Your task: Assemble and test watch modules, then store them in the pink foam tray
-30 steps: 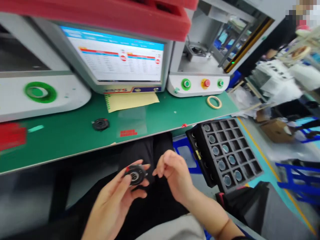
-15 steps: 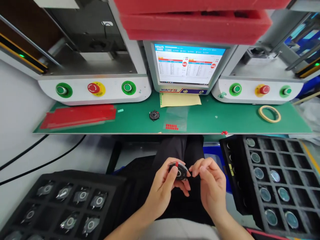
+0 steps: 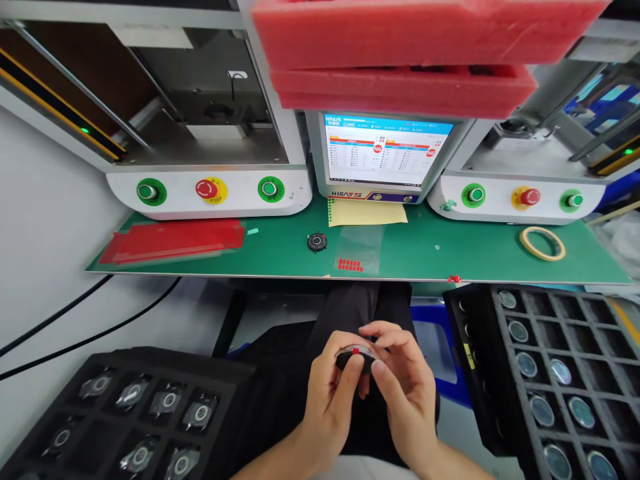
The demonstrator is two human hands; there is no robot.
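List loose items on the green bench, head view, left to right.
Red strips, pale-green scrap, round black part, clear sheet with red pieces, pale fleck, small red bits, tan ring. Yellow paper skipped: spans overlap.

The left hand (image 3: 327, 403) and the right hand (image 3: 409, 400) are bare, with slim fingers, and both forearms are bare as far as the lower edge of the view. Dark trousers (image 3: 347, 313), charcoal to almost black, cover the legs, the cloth plain and matt, with soft creases catching a little light over the thighs. Between the forearms shows a strip of pale grey top (image 3: 375, 469), plain where visible, its cut hidden below the edge.
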